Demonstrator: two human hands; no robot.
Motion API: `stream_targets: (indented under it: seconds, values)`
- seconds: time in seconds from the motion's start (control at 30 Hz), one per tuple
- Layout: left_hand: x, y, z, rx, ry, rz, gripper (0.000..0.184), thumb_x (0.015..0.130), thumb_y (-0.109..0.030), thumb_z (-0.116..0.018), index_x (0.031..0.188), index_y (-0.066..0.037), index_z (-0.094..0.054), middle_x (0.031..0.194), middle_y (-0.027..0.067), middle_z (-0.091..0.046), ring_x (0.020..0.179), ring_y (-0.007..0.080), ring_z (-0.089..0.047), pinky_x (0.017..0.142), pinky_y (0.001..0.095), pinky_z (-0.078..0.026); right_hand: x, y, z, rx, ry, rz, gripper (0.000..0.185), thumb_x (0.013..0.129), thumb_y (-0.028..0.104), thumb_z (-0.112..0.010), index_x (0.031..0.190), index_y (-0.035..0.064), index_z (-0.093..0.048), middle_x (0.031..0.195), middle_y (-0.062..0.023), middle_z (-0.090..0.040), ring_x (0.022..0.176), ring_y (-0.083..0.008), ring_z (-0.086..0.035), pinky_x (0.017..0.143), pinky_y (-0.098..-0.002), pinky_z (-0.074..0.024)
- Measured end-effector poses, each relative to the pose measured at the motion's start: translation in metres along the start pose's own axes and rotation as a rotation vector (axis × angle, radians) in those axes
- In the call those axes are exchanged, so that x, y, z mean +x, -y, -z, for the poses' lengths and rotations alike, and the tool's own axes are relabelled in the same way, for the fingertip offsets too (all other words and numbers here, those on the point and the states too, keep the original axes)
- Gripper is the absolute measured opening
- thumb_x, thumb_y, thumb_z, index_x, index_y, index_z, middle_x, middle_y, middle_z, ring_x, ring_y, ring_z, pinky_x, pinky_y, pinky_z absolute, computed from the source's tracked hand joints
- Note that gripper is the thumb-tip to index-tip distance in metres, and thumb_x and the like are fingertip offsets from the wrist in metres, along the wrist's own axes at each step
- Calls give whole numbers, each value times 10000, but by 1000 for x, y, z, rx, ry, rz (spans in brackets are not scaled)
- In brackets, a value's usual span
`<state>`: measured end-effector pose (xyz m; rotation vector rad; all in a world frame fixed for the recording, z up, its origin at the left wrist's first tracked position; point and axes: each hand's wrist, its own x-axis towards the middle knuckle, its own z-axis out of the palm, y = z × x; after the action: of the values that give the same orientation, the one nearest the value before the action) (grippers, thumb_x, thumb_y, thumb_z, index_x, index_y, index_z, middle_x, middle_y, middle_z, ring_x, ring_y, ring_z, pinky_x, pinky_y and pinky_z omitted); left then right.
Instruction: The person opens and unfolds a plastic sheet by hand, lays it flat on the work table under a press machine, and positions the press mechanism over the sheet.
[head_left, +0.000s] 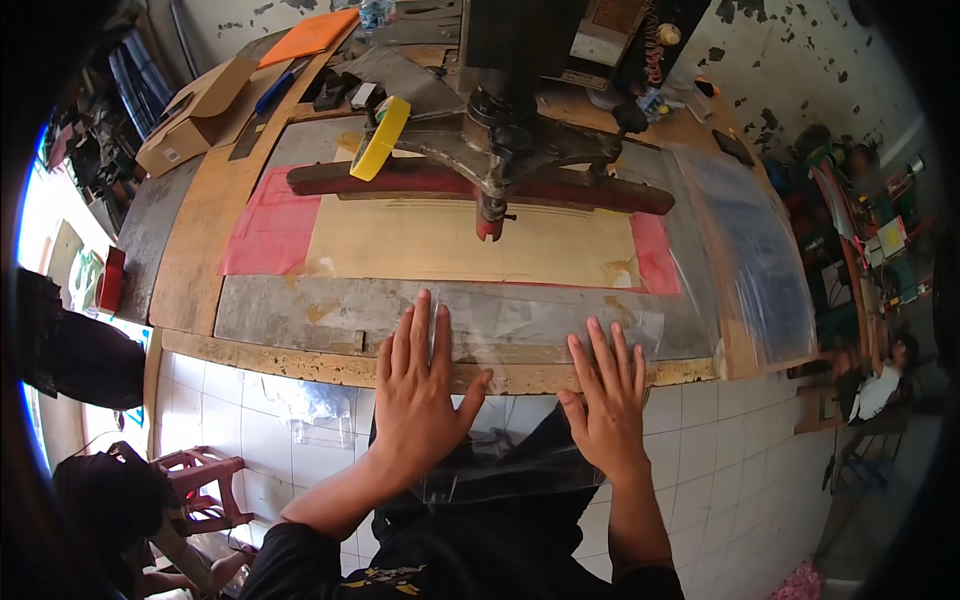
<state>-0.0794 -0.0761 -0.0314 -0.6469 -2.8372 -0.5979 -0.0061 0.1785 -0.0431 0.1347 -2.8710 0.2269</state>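
Observation:
My left hand point(418, 385) lies palm down with its fingers apart on a clear plastic sheet point(500, 320) at the table's front edge. To its right, my right hand point(607, 400) rests on the same sheet, fingers spread. The sheet hangs over the wooden edge point(300, 351) toward my lap. Beyond my fingertips lies a cream sheet point(460, 245) with pink pieces at both ends. Above it stands a machine with a long dark red bar point(400, 186). A yellow tape roll point(381, 138) hangs on the machine's left arm.
A cardboard box point(197, 115), a blue tool point(274, 92) and an orange sheet point(308, 38) lie at the back left. Stacked clear sheets point(755, 250) are at the right. A stool point(205, 485) and a person point(110, 510) are at the lower left.

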Motion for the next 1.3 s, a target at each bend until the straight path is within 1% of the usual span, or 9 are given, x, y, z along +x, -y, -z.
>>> stream_targets:
  seconds: [0.07, 0.23, 0.57, 0.73, 0.87, 0.93, 1.0, 1.23, 1.3]
  values:
    - [3, 5, 2, -4, 4, 0, 861, 989, -406, -710, 1629, 75, -395, 1767, 274, -275, 1632, 443, -289, 1303, 587, -240, 5, 0, 3, 34, 36, 0, 620, 1116, 480, -523, 1659, 184, -481, 1757, -102, -385, 1618, -383, -340, 1275, -635, -259]
    - [19, 20, 14, 88, 103, -239, 841, 988, -405, -684, 1631, 61, -405, 1775, 218, -304, 1661, 385, -261, 1330, 579, -189, 7, 4, 1, 48, 21, -40, 635, 1102, 492, -537, 1650, 173, -492, 1731, -120, -417, 1600, -400, -359, 1271, -639, -260]
    - [18, 26, 9, 4, 148, -171, 869, 1001, -454, -660, 1673, 12, -366, 1780, 185, -320, 1665, 367, -263, 1340, 564, -181, 2, 10, -7, 66, -100, -168, 713, 1078, 485, -577, 1652, 77, -463, 1728, -132, -431, 1605, -421, -361, 1272, -675, -244]
    - [10, 22, 12, -66, 171, -204, 913, 1001, -512, -662, 1677, 17, -352, 1779, 221, -300, 1667, 364, -260, 1341, 555, -193, 3, -7, -1, 105, -68, -181, 711, 1071, 469, -611, 1645, 74, -469, 1711, -114, -463, 1603, -397, -378, 1287, -655, -238]
    - [-1, 34, 16, -297, 188, -189, 859, 1018, -437, -690, 1668, 21, -365, 1770, 232, -312, 1661, 389, -263, 1343, 550, -190, 7, -16, 6, 108, -47, -151, 692, 1048, 416, -675, 1626, 85, -489, 1712, -93, -467, 1613, -367, -369, 1304, -644, -227]
    - [-8, 38, 16, -306, 157, -171, 848, 999, -395, -730, 1662, 10, -390, 1768, 219, -328, 1655, 398, -276, 1338, 573, -182, 7, -16, 6, 87, -43, -153, 694, 1050, 415, -669, 1632, 87, -479, 1718, -91, -457, 1615, -370, -365, 1308, -641, -221]
    - [-16, 39, 20, -23, 108, -154, 783, 1014, -395, -722, 1621, 23, -459, 1769, 184, -343, 1641, 368, -323, 1334, 593, -182, 6, -17, 4, 79, -45, -148, 699, 1054, 427, -652, 1638, 90, -469, 1721, -88, -452, 1618, -369, -359, 1315, -635, -210]
    - [-26, 48, 21, -33, -88, -4, 635, 981, -348, -770, 1512, -41, -607, 1701, 146, -470, 1635, 348, -346, 1329, 617, -165, 5, -19, 1, 69, -57, -151, 688, 1063, 451, -612, 1636, 95, -478, 1719, -88, -453, 1612, -366, -364, 1323, -626, -188]
    - [-15, 47, 24, -132, -171, 23, 516, 962, -276, -779, 1431, -86, -678, 1619, 134, -570, 1589, 356, -424, 1331, 619, -166, 4, -19, 0, 69, -62, -151, 684, 1063, 448, -611, 1634, 95, -481, 1720, -89, -453, 1612, -365, -364, 1325, -623, -185]
